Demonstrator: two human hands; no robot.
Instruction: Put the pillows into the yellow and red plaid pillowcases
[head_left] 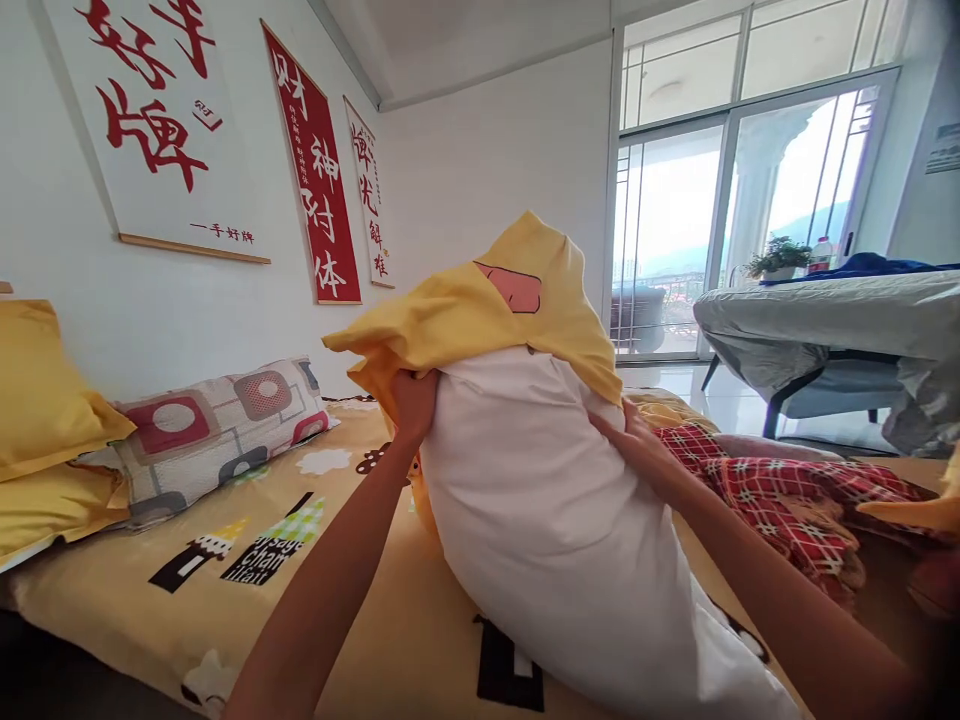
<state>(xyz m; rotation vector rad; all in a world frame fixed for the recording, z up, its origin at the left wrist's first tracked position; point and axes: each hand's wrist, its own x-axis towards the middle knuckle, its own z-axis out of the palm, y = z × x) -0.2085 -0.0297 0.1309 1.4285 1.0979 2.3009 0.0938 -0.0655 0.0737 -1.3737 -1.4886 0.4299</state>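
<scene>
A plump white pillow (540, 500) leans up from the bed in front of me, its lower end toward me at the right. Over its top sits a yellow pillowcase (450, 315) with a pink printed patch, covering only the upper part. At the left edge my left hand (414, 405) is closed on the yellow cloth, against the pillow's side. My right hand (626, 440) lies at the pillow's right side, just under the case's hem, with some fingers against the white fabric and others by the yellow edge. The case's far side is hidden.
Patterned bedding covers the bed (337, 560). Left lie yellow pillows (52, 390) and a grey-and-red patterned pillow (225, 425). A red plaid cloth (780, 490) is heaped at the right. Beyond stand a covered table (840, 310), a chair (817, 390) and sliding glass doors (667, 250).
</scene>
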